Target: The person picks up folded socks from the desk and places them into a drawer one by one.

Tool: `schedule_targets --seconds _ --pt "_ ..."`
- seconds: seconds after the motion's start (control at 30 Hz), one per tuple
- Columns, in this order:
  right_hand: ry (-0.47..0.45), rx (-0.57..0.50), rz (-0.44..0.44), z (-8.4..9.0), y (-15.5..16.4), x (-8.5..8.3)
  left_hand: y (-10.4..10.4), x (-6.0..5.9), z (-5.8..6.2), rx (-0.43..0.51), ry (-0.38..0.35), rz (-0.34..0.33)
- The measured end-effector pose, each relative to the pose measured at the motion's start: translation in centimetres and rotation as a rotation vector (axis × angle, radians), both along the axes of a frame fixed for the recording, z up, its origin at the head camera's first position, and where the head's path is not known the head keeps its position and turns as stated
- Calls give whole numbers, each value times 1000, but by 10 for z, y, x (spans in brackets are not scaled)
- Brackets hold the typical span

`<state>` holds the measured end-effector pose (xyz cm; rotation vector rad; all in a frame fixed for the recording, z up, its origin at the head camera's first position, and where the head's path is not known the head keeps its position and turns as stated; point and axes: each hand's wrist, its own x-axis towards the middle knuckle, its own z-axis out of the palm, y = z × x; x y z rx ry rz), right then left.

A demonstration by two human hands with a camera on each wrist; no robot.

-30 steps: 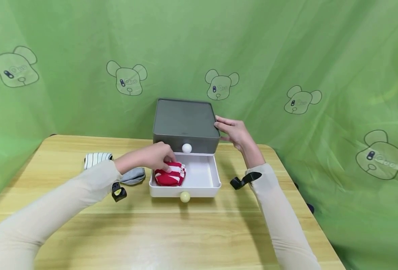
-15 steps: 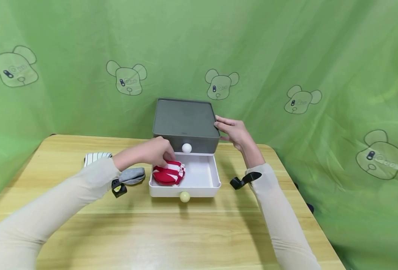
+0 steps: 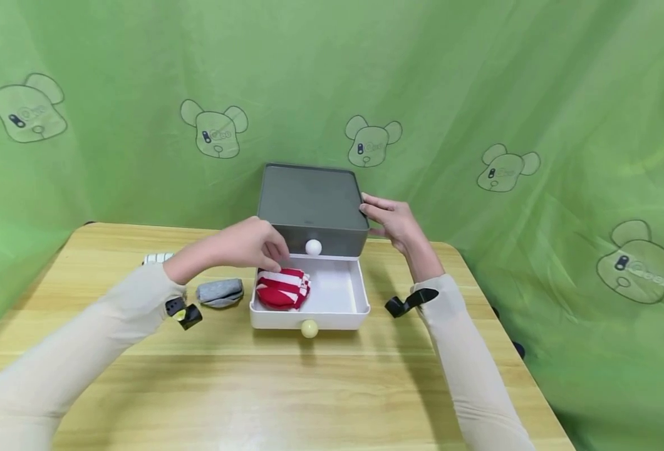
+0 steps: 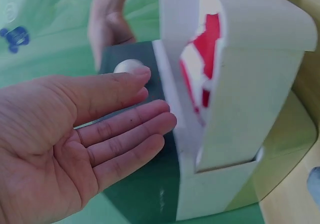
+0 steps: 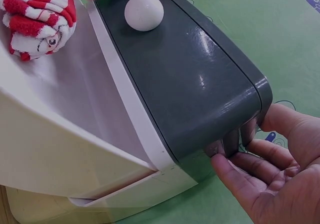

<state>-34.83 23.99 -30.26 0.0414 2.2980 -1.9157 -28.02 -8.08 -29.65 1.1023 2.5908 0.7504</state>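
Observation:
A rolled pair of red-and-white striped socks (image 3: 281, 291) lies in the left part of a pulled-out white drawer (image 3: 337, 321); the right wrist view shows its fuzzy folds (image 5: 44, 19). Just above the roll hovers my left hand (image 3: 247, 243), fingers loosely extended, with nothing in the palm in the left wrist view. The drawer belongs to a small chest with a dark grey top (image 3: 312, 197), whose upper drawer with a white knob (image 3: 313, 247) is closed. My right hand (image 3: 393, 220) rests its fingers against the chest's right side.
Left of the chest, a grey rolled sock (image 3: 219, 292) lies on the wooden table (image 3: 309, 401). A white striped sock (image 3: 156, 258) is farther left, partly hidden behind the left sleeve. A green curtain (image 3: 292, 75) hangs close behind the chest.
My left hand has let go of the striped socks and lifted up and slightly left; the roll stays in the drawer. My right hand keeps its place on the chest.

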Motion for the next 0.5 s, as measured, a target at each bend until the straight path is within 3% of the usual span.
schedule_targets --seconds 0.23,0.5 --pt "0 7 10 -2 0 1 -35 4 7 80 26 80" --pt "2 -5 9 -2 0 -1 -72 1 -7 96 5 187"
